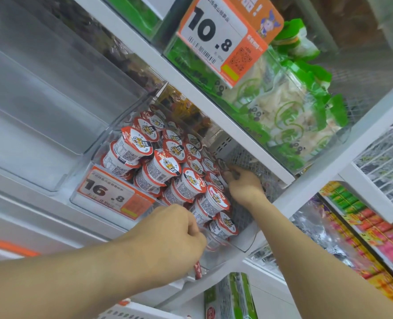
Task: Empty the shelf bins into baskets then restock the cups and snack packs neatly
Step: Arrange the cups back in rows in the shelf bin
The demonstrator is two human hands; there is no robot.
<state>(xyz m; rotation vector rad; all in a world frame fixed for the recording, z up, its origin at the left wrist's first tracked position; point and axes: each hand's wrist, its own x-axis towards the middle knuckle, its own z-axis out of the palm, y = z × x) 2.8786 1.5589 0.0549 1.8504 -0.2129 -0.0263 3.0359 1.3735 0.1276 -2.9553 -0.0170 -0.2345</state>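
Red-and-white foil-lidded round cups point(165, 166) piled in clear plastic shelf bin point(112, 143). Left hand point(177, 229) curled gripping bin's front edge; right hand point(244, 183) reaching deep, fingers curled, hold unclear.

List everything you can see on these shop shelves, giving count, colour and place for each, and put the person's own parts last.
Cups: about twenty, white with red lids, stacked in the middle bin.
Clear bin: one, transparent, holding the cups.
Price tag 16.8: one, orange and white, on that bin's front.
Price tag 10.8: one, orange and white, on the upper bin.
Green snack packs: several, green and white, upper bin.
Empty bin: one, clear, far left.
Colourful packs: many, pink, yellow, green, lower right.
Left hand: fingers curled, at the bin's front.
Right hand: grip on something small beside the cups.
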